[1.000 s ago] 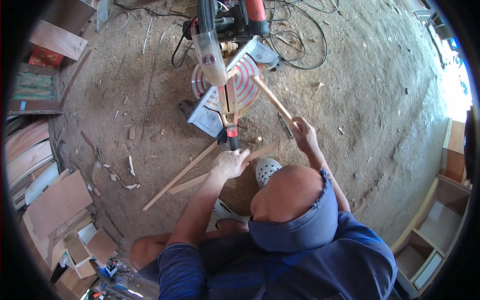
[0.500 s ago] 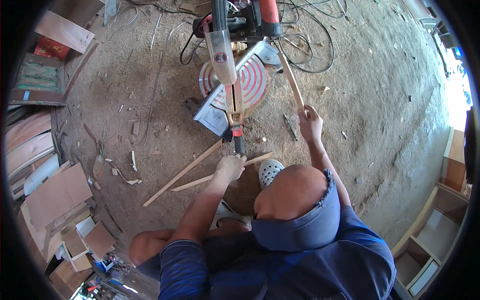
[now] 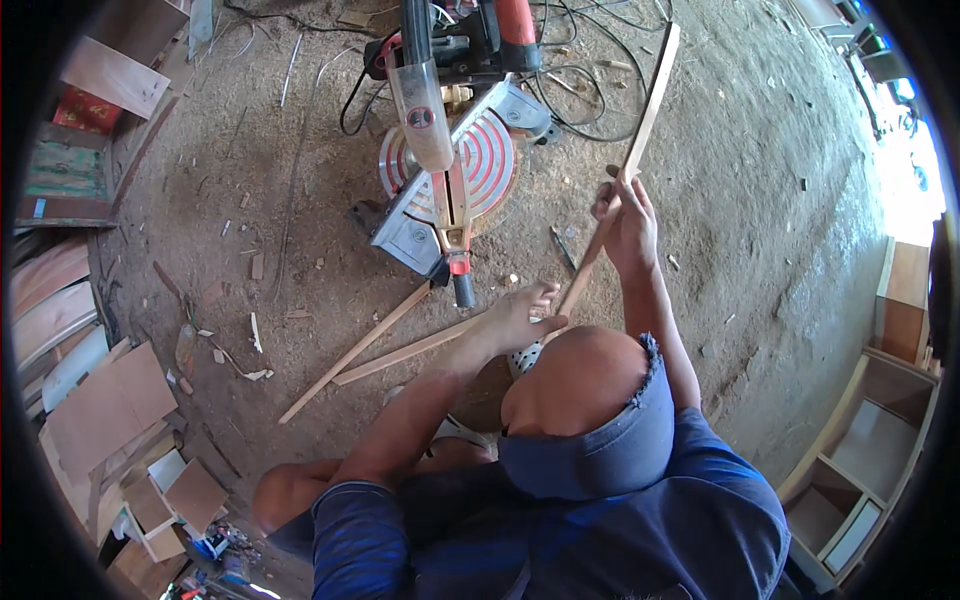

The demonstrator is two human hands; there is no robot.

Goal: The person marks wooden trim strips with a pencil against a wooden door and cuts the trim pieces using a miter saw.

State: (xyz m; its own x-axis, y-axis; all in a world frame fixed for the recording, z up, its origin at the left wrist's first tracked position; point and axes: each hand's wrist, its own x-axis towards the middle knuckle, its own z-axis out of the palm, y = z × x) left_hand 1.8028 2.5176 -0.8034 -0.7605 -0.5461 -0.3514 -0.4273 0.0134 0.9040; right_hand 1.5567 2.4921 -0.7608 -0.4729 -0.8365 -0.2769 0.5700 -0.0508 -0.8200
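Observation:
My right hand (image 3: 632, 228) grips a long thin wood strip (image 3: 652, 105), which slants from the far right down toward me. My left hand (image 3: 515, 318) has its fingers apart by the strip's near end, and whether the thumb touches it I cannot tell. Just beyond the left hand stands a mitre saw (image 3: 495, 165), with a round red-striped table, an angled metal fence and a black handle (image 3: 462, 290) that nobody holds. Two more wood strips, a longer one (image 3: 350, 355) and another (image 3: 405, 352) partly behind my left forearm, lie on the ground.
A dark slim pencil-like tool (image 3: 563, 247) lies on the dirt floor between saw and right hand. Black cable (image 3: 640, 120) coils behind the saw. Wood panels (image 3: 110, 410) are piled at the left, and a wooden cabinet frame (image 3: 850, 470) stands at the right. Small offcuts are scattered about.
My left hand has let go of the saw handle and moved right, toward the strip. My right hand has drawn the strip away from the saw fence and swung it nearer to me.

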